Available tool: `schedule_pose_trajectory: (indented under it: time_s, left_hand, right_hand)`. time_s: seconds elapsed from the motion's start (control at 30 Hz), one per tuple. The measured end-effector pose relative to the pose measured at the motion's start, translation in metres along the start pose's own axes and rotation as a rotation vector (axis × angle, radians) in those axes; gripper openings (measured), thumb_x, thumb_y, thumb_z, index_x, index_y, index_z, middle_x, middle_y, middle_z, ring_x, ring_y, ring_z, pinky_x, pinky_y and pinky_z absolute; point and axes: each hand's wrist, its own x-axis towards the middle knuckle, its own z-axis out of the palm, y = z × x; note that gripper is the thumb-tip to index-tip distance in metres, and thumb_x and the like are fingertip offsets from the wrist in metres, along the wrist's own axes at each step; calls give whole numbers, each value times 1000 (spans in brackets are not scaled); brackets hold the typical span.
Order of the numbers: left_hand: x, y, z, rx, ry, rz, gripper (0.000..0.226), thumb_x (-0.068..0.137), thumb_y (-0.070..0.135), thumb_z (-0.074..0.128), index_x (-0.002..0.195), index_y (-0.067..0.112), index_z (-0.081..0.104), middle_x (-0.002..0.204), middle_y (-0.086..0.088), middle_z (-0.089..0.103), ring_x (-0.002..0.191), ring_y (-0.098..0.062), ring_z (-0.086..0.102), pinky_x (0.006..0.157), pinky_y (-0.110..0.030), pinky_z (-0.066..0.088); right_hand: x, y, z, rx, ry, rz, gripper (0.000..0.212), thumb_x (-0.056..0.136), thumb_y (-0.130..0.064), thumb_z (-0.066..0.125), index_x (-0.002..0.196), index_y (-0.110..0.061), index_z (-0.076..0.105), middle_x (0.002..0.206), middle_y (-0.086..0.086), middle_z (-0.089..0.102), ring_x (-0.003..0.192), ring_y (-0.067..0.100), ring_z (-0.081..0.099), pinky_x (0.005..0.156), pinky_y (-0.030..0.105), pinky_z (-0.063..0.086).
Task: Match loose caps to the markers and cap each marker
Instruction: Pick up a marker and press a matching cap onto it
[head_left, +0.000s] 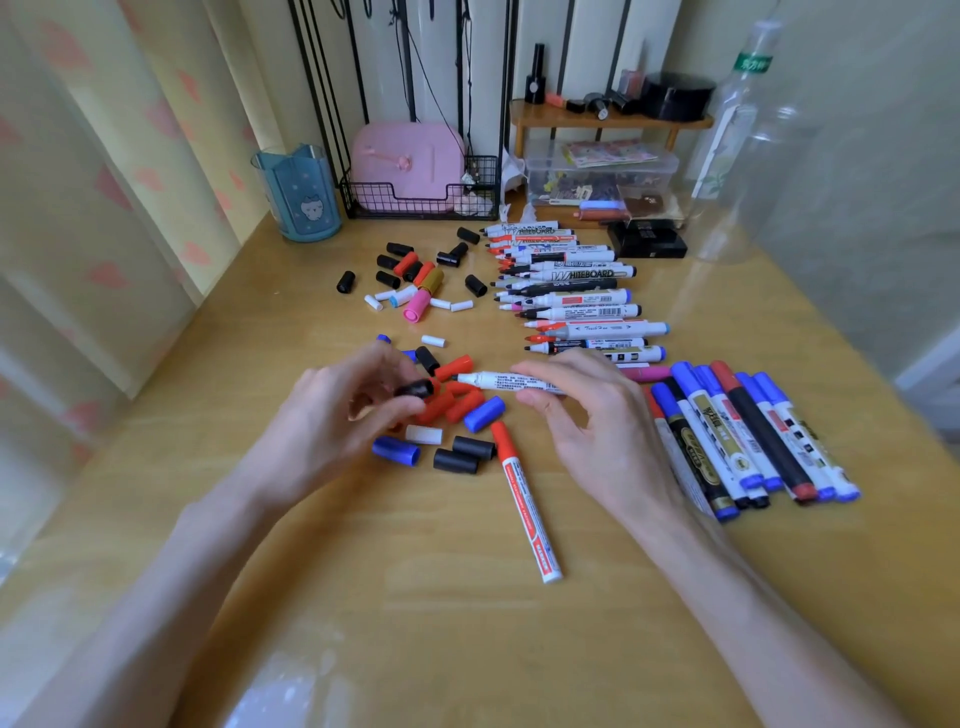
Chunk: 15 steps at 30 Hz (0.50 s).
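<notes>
Pinching a black cap, the left hand faces an uncapped white marker gripped by the right hand, above loose caps on the tabletop.

A white marker, uncapped with its black tip pointing left, is held level in the right hand. A black cap is pinched in the left hand, just beside that tip. Red, blue, black and white loose caps lie scattered beneath, and capped markers lie in a row at right.
</notes>
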Motion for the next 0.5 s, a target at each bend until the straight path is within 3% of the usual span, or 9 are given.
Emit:
schedule_pose_trajectory:
  time_s: [0.13,0.2,0.37,0.5]
  left_hand:
    - [0,3,7,-8,13,23,22,88,63,69,100,45,67,99,15,74,77,-23,67,72,-45,55]
    - [-1,4,7,-10,25,23,20,87,65,67,100,50,67,97,15,74,75,-22,66,71,-42,53]
    - [-1,9,9,31,30,32,24,92,46,75,108,28,75,101,12,74,78,-18,64,71,-37,54]
    - [0,17,10,62,-1,51,30,90,44,73,110,24,79,94,17,73,78,-13,65,70,-31,54]
  right_hand:
    - [-1,2,3,1,-16,-40,23,95,-13,75,118,-14,78,100,-2,70,96,23,63,85,40,52]
    - [0,4,4,8,-20,-54,22,95,-13,75,117,-14,79,98,-2,69,95,23,62,85,39,51]
    - [-2,6,5,-8,-29,-73,21,95,-14,75,115,-15,79,97,-2,68,92,23,61,84,40,51]
    - [-2,0,6,-3,-52,-110,22,96,-17,73,116,-13,79,97,-1,67,92,21,61,84,35,49]
